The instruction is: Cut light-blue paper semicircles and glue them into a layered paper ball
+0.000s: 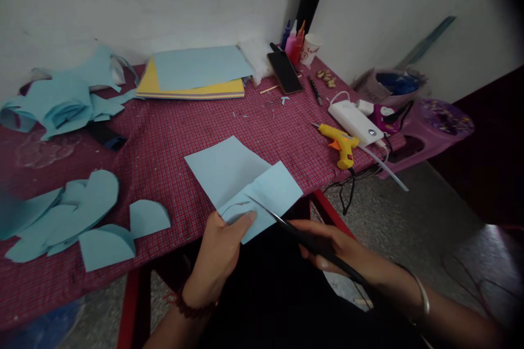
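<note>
My left hand [221,248] pinches folded light blue paper [282,188] between thumb and fingers, just off the table's front edge. A larger flat part of light blue paper [229,166] lies behind it on the table. A dark curved mark shows on the paper near my thumb. My right hand [331,242] is closed around a long black-handled tool with a thin, pointed metal blade [264,208]. Its tip lies over the paper, near the mark; whether it has one blade or two, I cannot tell. To the left lie quarter-circle paper pieces [108,245] and several rounded cut pieces [82,210].
Crumpled blue scraps [65,98] and a stack of coloured sheets [192,87] sit at the back. A phone [285,72], paint bottles [297,46] and a paper cup [311,49] stand beyond. On the right are a yellow glue gun [341,144], a white power bank [356,120] and cords.
</note>
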Motion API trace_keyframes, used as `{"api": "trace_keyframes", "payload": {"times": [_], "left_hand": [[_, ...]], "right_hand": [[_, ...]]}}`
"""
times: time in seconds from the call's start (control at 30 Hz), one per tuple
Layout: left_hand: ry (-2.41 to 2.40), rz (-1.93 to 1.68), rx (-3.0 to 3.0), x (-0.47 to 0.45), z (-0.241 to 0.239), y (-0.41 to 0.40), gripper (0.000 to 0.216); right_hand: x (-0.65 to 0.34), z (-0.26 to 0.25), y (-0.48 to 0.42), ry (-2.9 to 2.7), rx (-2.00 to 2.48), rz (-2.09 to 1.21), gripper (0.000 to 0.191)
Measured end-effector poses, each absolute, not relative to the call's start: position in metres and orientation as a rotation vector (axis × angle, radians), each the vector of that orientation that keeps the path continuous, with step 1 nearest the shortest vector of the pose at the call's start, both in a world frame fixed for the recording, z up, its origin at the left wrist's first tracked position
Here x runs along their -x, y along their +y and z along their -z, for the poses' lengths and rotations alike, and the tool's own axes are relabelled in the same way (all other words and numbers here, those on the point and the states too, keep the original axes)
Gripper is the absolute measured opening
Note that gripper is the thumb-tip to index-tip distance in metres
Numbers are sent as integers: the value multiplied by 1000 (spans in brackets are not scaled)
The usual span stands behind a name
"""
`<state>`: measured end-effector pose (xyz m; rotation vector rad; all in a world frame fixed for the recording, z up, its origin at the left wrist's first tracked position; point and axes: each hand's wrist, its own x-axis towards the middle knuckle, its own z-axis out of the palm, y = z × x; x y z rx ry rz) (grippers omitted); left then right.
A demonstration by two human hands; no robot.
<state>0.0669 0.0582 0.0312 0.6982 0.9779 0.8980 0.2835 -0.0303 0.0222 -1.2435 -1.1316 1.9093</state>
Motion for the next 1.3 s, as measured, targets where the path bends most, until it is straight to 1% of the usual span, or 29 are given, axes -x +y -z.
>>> {"api": "trace_keyframes", "payload": {"times": [0.1,0.17,0.43,0.6,0.87,1.1,1.2,1.3], "left_hand": [[979,-821,-746,-67,-30,53,11],[981,-797,-748,-68,-30,50,8],[986,-799,-712,-69,-30,50,12],[959,-783,-718,-68,-31,52,10],[918,-739,-667,-63,-27,56,21],[851,-632,-610,-55,-27,60,22],[821,-569,-627,-50,-25,59,20],[796,-492,-640,-47,-22,57,17]], "right_hand": [[-282,-27,-29,-1162,1225,-1945,78],[-279,-29,-29,-1176,1220,-1927,79],[-276,-19,-38,-1124,1238,-1863,71],[-274,-21,-37,-1058,1215,-1861,73],[-279,-28,-32,-1074,1245,-1901,71],[-285,-30,-34,-1085,1255,-1925,69],[-294,-28,-34,-1111,1209,-2020,68],[-307,-26,-30,-1213,1167,-2123,61]]}}
